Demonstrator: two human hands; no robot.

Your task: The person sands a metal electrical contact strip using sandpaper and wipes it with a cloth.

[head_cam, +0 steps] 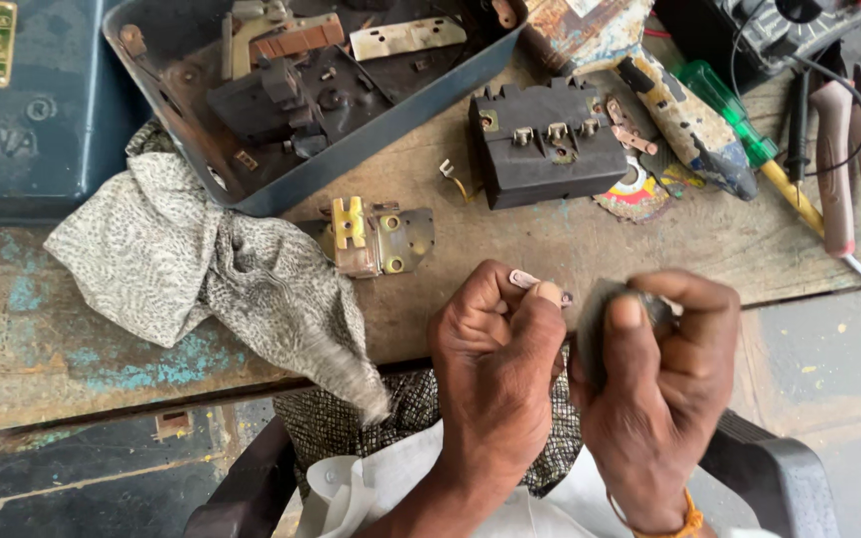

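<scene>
Looking down from the head camera, I saw both hands working close together at the lower centre of the frame, just off the near edge of the worn wooden bench (570,249). The left hand (495,374) was pinched shut on a small flat metal strip (527,280), thumb and forefinger gripping it near one end so the rest stood clear above the knuckles. I judged that grip left the bare end free to be worked on. The strip's long axis ran from upper left to lower right in the picture, its free end pointing toward the right hand. The right hand (659,384) was closed around a dark, rounded piece (600,324), mostly hidden by the fingers, so I could not tell what it was. It was held right beside the strip's tip; whether they touched I could not tell.

On the bench above the hands lay a small brass-coloured hinged bracket with a yellow clip (375,237), and to its right a black block with metal terminals (548,144). A blue-grey metal box holding loose dark parts (321,90) sat at the upper left, with a crumpled grey patterned cloth (211,269) draped below it over the bench edge. A green-handled screwdriver (749,144) and red-handled pliers (854,169) lay at the upper right, seemingly within reach of the right hand.
</scene>
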